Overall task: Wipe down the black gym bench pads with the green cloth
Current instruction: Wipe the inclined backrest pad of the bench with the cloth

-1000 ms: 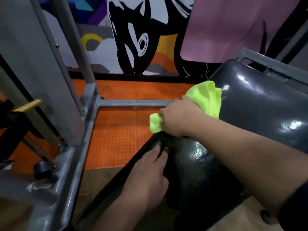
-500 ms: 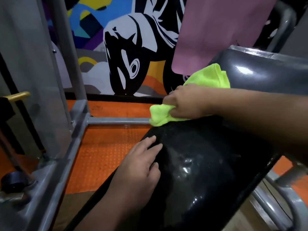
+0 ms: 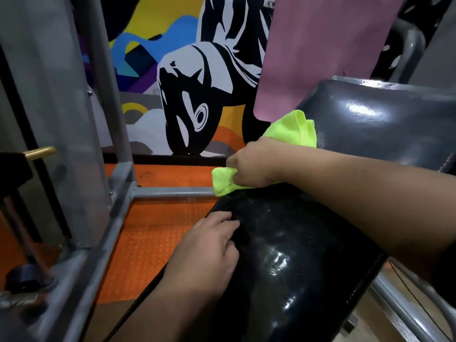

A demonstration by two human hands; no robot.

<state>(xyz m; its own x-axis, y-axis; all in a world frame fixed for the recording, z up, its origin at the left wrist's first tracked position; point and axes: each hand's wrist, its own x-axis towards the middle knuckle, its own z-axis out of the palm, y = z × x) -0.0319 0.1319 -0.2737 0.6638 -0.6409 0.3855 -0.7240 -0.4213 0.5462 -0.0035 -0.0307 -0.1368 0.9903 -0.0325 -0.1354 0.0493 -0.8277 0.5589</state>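
**Soft cloth, slick vinyl, two pads to cover**

My right hand [image 3: 254, 164] has the green cloth [image 3: 293, 130] bunched up in it, fingers curled round the wad and pressing it onto the far end of the near pad [image 3: 291, 255], right where that pad meets the back pad [image 3: 382, 124]. One tail of cloth sticks out at nine o'clock from my knuckles, a bigger fold at one o'clock. My left hand [image 3: 207, 250] lies flat on the near pad's left edge, at seven o'clock from the cloth, fingers straight and close together, steadying rather than gripping.

The cloth, I judge, is light and floppy with no shape of its own, so it is best held as a wad under the palm; a pinched corner would only drag and flap. The pads look glossy with wet-looking highlights, so I expect the cloth to slide easily and my bracing hand to slip if I lean on it. The padding should give a little under pressure; the bench itself seems heavy enough not to shift.

Counted: one cloth, two black pads, two hands at work. Around them, a grey metal frame [image 3: 170, 192] at nine o'clock, orange floor matting [image 3: 153, 233] beneath, and a painted mural [image 3: 197, 99] on the wall at twelve.
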